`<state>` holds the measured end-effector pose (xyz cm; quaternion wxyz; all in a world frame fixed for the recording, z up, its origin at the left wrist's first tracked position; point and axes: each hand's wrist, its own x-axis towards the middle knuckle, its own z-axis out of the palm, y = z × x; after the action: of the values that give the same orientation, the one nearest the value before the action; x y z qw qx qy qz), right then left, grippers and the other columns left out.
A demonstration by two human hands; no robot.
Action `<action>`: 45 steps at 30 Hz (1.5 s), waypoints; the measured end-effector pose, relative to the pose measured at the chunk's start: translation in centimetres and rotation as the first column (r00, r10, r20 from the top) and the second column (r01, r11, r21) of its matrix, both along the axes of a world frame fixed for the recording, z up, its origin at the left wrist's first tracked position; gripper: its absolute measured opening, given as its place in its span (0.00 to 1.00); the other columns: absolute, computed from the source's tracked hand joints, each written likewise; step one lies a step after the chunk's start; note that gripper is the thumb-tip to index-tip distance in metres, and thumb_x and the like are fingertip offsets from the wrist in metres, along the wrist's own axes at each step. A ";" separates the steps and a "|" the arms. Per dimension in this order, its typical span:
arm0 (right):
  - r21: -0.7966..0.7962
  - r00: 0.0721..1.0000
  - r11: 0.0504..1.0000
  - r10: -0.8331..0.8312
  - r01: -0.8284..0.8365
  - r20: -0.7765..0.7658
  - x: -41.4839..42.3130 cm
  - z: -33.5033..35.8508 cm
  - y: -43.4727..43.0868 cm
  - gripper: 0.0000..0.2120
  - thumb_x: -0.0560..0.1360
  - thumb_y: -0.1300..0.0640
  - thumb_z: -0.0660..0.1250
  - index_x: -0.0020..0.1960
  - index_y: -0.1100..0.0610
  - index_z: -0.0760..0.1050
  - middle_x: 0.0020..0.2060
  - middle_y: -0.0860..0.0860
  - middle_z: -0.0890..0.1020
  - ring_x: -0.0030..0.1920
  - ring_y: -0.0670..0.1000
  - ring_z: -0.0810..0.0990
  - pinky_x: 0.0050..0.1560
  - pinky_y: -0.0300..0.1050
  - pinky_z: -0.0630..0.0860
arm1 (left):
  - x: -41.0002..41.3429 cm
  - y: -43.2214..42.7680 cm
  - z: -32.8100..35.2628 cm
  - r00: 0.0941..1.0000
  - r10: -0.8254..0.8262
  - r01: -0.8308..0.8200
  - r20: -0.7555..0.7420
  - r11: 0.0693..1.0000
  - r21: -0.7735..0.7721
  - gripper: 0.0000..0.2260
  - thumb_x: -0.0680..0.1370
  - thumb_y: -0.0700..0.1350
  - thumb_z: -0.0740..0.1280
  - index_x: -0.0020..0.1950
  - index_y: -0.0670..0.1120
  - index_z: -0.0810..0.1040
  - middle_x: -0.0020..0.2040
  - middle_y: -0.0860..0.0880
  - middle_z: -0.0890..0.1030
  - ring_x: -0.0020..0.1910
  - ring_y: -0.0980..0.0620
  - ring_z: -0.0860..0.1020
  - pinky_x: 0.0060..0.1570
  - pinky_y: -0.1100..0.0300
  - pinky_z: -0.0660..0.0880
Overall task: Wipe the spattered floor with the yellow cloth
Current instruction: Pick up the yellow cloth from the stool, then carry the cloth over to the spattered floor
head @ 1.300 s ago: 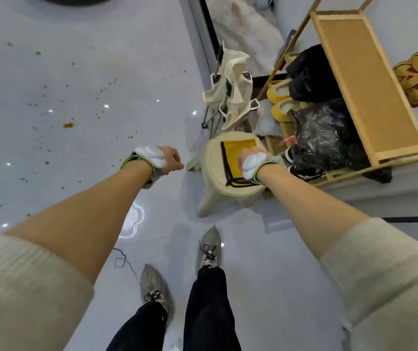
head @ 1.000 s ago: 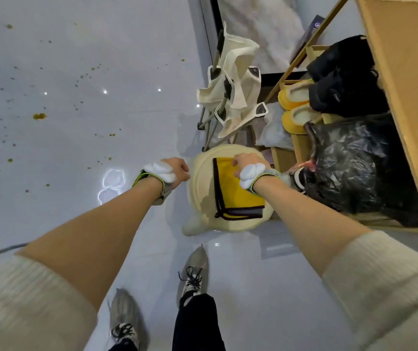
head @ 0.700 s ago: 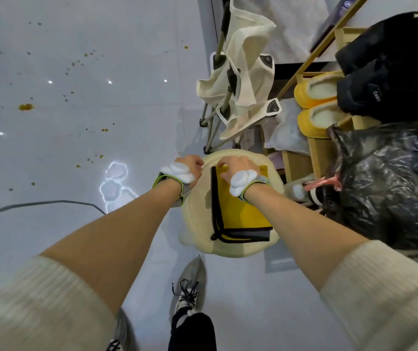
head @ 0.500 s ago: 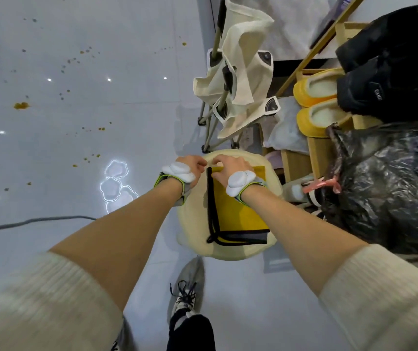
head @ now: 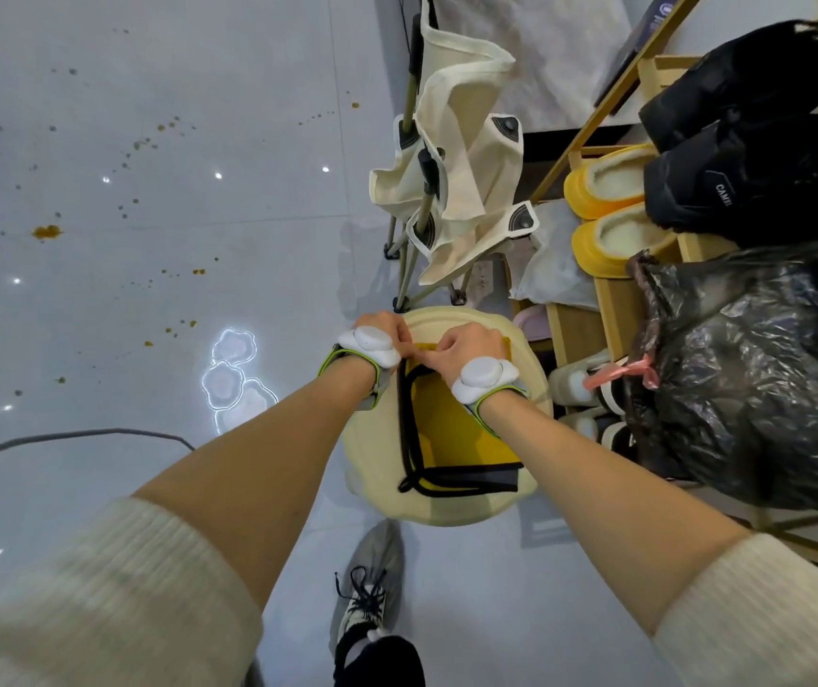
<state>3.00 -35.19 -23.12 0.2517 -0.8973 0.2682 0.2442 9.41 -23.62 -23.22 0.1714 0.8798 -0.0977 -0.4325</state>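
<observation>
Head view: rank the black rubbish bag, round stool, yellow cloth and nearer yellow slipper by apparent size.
1. black rubbish bag, even though the frame edge cuts it off
2. round stool
3. yellow cloth
4. nearer yellow slipper

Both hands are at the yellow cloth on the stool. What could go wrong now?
The left hand and right hand are at the far edge of the yellow cloth; a hard pull might tip the stool. The cable crosses the floor near the spatters; a foot could catch it.

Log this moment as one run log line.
stage: pickup | yellow cloth: folded on stool | right hand: pinches far edge | left hand: alongside, grip unclear | floor: spattered, unwiped
</observation>
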 end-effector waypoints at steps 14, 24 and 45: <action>-0.226 0.991 0.974 -0.057 0.028 -0.119 -3.5 6.6 -2.6 0.17 0.77 0.61 0.61 0.32 0.53 0.62 0.31 0.51 0.65 0.46 0.53 0.74 0.44 0.44 0.67 | -1.9 3.3 6.4 0.999 -0.042 0.042 -0.009 0.999 0.004 0.13 0.79 0.50 0.67 0.60 0.45 0.79 0.59 0.44 0.80 0.59 0.43 0.77 0.54 0.56 0.73; -0.359 0.988 0.922 0.113 -0.145 -0.108 -7.3 21.2 1.1 0.05 0.73 0.57 0.64 0.41 0.57 0.73 0.45 0.56 0.78 0.47 0.58 0.79 0.42 0.45 0.69 | -3.6 21.4 19.3 0.963 0.235 -0.218 0.131 0.967 -0.134 0.02 0.76 0.45 0.70 0.46 0.48 0.80 0.48 0.44 0.84 0.50 0.44 0.81 0.54 0.52 0.78; -0.268 0.819 0.818 0.556 -0.509 0.141 -2.2 39.8 36.7 0.13 0.70 0.64 0.66 0.54 0.64 0.80 0.53 0.62 0.81 0.54 0.56 0.80 0.51 0.56 0.80 | -12.4 60.6 37.5 0.575 0.781 -0.685 0.243 0.622 -0.379 0.07 0.79 0.39 0.66 0.42 0.44 0.74 0.46 0.38 0.82 0.39 0.47 0.82 0.46 0.54 0.81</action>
<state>0.81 1.53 16.67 0.1002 -0.9792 0.0020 0.1765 -3.04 36.93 14.26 0.4195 0.8780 0.1943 -0.1239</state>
